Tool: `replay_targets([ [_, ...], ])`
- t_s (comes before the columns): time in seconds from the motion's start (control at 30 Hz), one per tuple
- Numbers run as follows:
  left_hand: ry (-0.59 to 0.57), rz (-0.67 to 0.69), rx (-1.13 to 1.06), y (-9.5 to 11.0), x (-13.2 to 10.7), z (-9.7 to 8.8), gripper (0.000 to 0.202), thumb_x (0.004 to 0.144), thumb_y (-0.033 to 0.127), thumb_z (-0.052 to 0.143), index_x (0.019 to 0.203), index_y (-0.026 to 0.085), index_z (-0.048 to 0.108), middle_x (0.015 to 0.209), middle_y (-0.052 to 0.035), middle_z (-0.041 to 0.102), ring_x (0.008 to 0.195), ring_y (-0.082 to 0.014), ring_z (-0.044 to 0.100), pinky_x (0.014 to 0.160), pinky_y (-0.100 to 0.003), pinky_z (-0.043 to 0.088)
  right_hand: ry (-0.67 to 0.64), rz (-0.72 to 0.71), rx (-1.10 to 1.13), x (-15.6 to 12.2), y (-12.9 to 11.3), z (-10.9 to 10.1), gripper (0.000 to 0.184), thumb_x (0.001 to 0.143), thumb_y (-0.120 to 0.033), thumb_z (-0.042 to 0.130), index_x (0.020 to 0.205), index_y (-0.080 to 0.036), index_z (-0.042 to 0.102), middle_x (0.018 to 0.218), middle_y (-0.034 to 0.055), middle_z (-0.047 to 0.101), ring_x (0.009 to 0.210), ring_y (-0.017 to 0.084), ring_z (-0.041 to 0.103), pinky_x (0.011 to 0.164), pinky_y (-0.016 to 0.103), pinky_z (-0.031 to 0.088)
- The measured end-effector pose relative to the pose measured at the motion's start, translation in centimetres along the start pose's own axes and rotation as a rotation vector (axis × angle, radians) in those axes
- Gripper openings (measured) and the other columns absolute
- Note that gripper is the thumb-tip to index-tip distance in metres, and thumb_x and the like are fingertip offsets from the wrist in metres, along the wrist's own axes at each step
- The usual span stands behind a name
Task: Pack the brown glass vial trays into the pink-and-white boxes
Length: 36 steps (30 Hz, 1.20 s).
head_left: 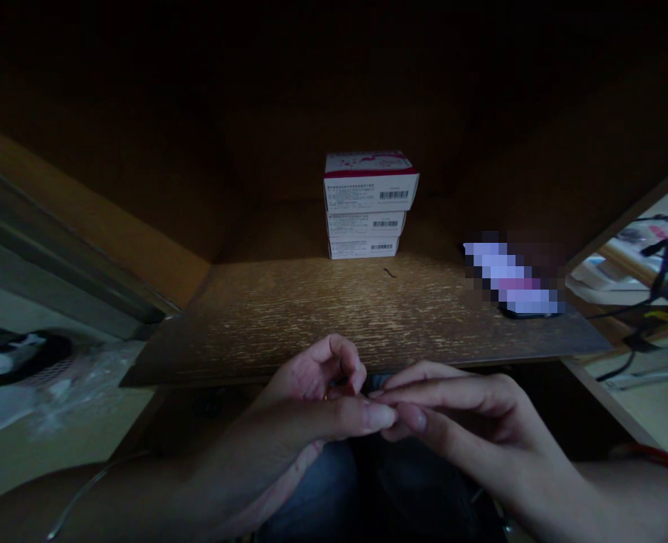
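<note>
My left hand (pixel 317 411) and my right hand (pixel 470 411) meet at the fingertips just in front of the shelf's (pixel 277 317) near edge. Thumb and fingers of the left are pressed together, its index finger curled above. A pinch closes the right hand's thumb against its fingers, touching the left thumb tip. Whatever lies between the fingertips is hidden or too small to name. Beyond the hands stand three white cartons with print and barcodes, piled up: a top carton (pixel 368 194) with a magenta band, a middle carton (pixel 362 224) and a bottom carton (pixel 360 247).
A flat, blurred-out object with a dark edge (pixel 529 314) lies on the shelf's right side. A thin dark strand (pixel 390 272) rests before the cartons. Wooden side panels flank the shelf. Dark cables (pixel 662 275) hang at right; clear plastic (pixel 68 392) lies at left.
</note>
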<state>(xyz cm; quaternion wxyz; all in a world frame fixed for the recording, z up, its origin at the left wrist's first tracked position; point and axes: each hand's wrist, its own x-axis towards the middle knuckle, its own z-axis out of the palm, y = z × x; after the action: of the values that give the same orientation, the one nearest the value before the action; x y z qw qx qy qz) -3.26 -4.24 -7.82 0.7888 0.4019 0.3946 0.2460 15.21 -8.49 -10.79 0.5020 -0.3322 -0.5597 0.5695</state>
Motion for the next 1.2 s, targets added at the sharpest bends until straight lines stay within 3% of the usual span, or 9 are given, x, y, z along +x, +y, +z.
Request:
replay_targets([
  [0.17, -0.01, 0.058, 0.036, -0.2, 0.4, -0.2, 0.026, 0.072, 0.019, 0.074, 0.078, 0.019, 0.049, 0.067, 0.0077, 0.054, 0.061, -0.0039, 0.055, 0.057, -0.014, 0.042, -0.014, -0.16, -0.27, 0.0, -0.1, -0.4, 0.021, 0.089, -0.012, 0.062, 0.103, -0.022, 0.073, 0.095, 0.0058, 0.074, 0.089, 0.014, 0.071, 0.078, 0.023, 0.058],
  [0.3, -0.052, 0.047, 0.229, 0.0, 1.5, -0.5, 0.019, 0.084, 0.034, 0.065, 0.081, 0.02, 0.052, 0.05, 0.0103, 0.047, 0.03, -0.0013, 0.033, 0.033, -0.014, 0.02, -0.184, -0.243, -0.65, 0.4, -0.4, -0.9, 0.021, 0.093, -0.021, 0.056, 0.08, -0.019, 0.072, 0.073, 0.0054, 0.07, 0.074, 0.016, 0.07, 0.067, 0.027, 0.058],
  [0.37, -0.006, 0.089, 0.299, 0.4, 2.3, -0.7, 0.023, 0.086, 0.04, 0.062, 0.078, 0.019, 0.054, 0.05, 0.0089, 0.047, 0.03, -0.0018, 0.033, 0.033, -0.014, 0.022, -0.172, -0.236, -0.739, 0.9, -0.3, -1.2, 0.029, 0.096, -0.023, 0.051, 0.077, -0.02, 0.073, 0.071, 0.0053, 0.069, 0.076, 0.018, 0.069, 0.07, 0.031, 0.057],
  [0.47, 0.131, 0.277, 0.288, 1.6, 4.1, -1.7, 0.025, 0.087, 0.039, 0.059, 0.075, 0.017, 0.057, 0.061, 0.0038, 0.053, 0.044, -0.006, 0.049, 0.043, -0.018, 0.038, -0.012, -0.2, -0.714, 2.4, 0.0, -2.2, 0.022, 0.095, -0.028, 0.056, 0.081, -0.022, 0.073, 0.095, 0.007, 0.071, 0.094, 0.021, 0.067, 0.082, 0.036, 0.055],
  [0.57, 0.314, 0.563, 0.215, 3.8, 6.6, -3.3, 0.017, 0.083, 0.033, 0.063, 0.08, 0.018, 0.058, 0.072, 0.0012, 0.054, 0.064, -0.0104, 0.055, 0.052, -0.02, 0.042, 0.287, -0.253, -0.678, 5.2, 0.7, -4.3, 0.015, 0.09, -0.035, 0.063, 0.091, -0.023, 0.071, 0.115, 0.0087, 0.066, 0.112, 0.025, 0.06, 0.096, 0.043, 0.049],
  [0.7, 0.554, 0.824, 0.358, 7.4, 11.4, -5.3, 0.033, 0.083, 0.04, 0.062, 0.11, 0.021, 0.058, 0.124, -0.0073, 0.058, 0.118, -0.0211, 0.053, 0.096, -0.034, 0.044, 0.597, -0.377, -0.536, 11.2, 1.8, -8.2, 0.051, 0.084, -0.045, 0.066, 0.13, -0.028, 0.054, 0.14, 0.0086, 0.053, 0.131, 0.026, 0.047, 0.11, 0.046, 0.036],
  [0.83, 0.434, 0.811, 0.417, 9.6, 15.7, -5.9, 0.044, 0.087, 0.043, 0.055, 0.124, 0.019, 0.054, 0.149, -0.0098, 0.045, 0.142, -0.0262, 0.032, 0.118, -0.043, 0.021, 0.689, -0.178, -0.308, 16.8, 2.5, -10.6, 0.063, 0.08, -0.057, 0.063, 0.131, -0.021, 0.053, 0.145, 0.0121, 0.05, 0.138, 0.031, 0.041, 0.113, 0.05, 0.031],
  [0.97, 0.234, 0.846, 0.428, 9.6, 17.7, -5.5, 0.039, 0.092, 0.041, 0.047, 0.121, 0.017, 0.058, 0.128, -0.0104, 0.064, 0.131, -0.0255, 0.049, 0.113, -0.042, 0.032, 0.506, -0.139, -0.21, 18.9, 2.8, -11.0, 0.053, 0.083, -0.066, 0.051, 0.099, -0.019, 0.07, 0.111, 0.01, 0.072, 0.118, 0.03, 0.06, 0.107, 0.049, 0.04],
  [1.2, 0.265, 0.917, 0.378, 9.1, 18.1, -4.9, 0.034, 0.093, 0.04, 0.047, 0.116, 0.02, 0.062, 0.118, -0.0078, 0.07, 0.117, -0.0228, 0.06, 0.108, -0.038, 0.039, 0.595, -0.213, -0.136, 18.6, 1.9, -10.5, 0.056, 0.081, -0.067, 0.054, 0.09, -0.016, 0.073, 0.1, 0.0118, 0.075, 0.108, 0.028, 0.065, 0.103, 0.047, 0.043],
])
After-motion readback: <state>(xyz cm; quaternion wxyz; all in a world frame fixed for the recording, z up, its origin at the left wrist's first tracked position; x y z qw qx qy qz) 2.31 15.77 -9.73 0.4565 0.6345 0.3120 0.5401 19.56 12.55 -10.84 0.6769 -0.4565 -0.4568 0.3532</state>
